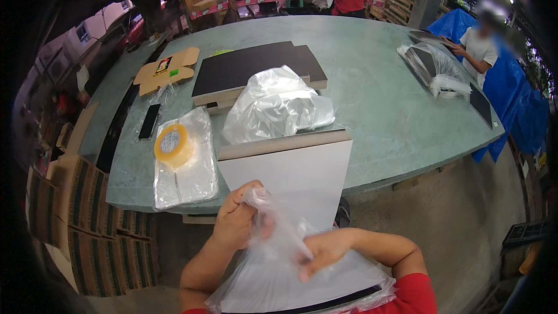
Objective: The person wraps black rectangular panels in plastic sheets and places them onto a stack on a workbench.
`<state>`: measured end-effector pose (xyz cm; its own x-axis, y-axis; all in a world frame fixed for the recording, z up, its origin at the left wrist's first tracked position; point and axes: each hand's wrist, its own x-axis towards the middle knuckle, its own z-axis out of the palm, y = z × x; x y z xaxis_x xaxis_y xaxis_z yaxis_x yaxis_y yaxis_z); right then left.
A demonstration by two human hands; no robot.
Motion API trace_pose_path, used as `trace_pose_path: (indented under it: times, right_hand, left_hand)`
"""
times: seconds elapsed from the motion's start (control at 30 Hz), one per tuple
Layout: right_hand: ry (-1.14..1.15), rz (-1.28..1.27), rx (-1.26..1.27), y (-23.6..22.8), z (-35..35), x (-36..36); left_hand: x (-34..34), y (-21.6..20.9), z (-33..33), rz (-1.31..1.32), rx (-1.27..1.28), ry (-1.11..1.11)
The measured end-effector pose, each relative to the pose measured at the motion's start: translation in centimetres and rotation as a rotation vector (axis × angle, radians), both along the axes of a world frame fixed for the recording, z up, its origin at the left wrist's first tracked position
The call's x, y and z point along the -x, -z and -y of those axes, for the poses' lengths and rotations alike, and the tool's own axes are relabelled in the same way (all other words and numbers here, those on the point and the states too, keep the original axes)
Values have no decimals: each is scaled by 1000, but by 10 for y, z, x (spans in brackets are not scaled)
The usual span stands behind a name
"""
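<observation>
A clear plastic bag [273,279] is pulled over the near part of a stack of flat boards [288,168] with a white face. The stack tilts at the table's near edge, and its far end sticks out uncovered. My left hand [237,218] is closed in a fist round a bunched part of the bag. On the right, my right hand [325,251] has its fingers curled into the film, partly hidden by folds. A dark strip shows through the bag near my body. Just beyond the boards lies a crumpled heap of clear plastic [279,104].
On the green table [372,81] are black boards [250,70], flat plastic bags [186,186] under a tape roll [173,146], a phone [150,121] and cut cardboard [167,70]. A co-worker [479,49] handles a board at far right, near bagged boards [433,70]. Cartons [99,221] stand at left.
</observation>
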<state>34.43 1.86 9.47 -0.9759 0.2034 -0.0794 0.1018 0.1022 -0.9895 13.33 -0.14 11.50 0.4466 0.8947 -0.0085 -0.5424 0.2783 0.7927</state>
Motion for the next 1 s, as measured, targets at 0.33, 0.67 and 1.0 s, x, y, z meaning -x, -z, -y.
trace_pose_path:
  times: [0.33, 0.67, 1.0]
  right_hand:
    - [-588, 544, -221, -22, -22, -3]
    - [-579, 1133, -1075, -31, -9, -15]
    - [861, 247, -1124, -19, -30, -23]
  left_hand:
    - [31, -31, 6, -210, -405, 570]
    - [27, 49, 24, -1966, -1186, 751]
    - [93, 0, -18, -1416, -572, -1151]
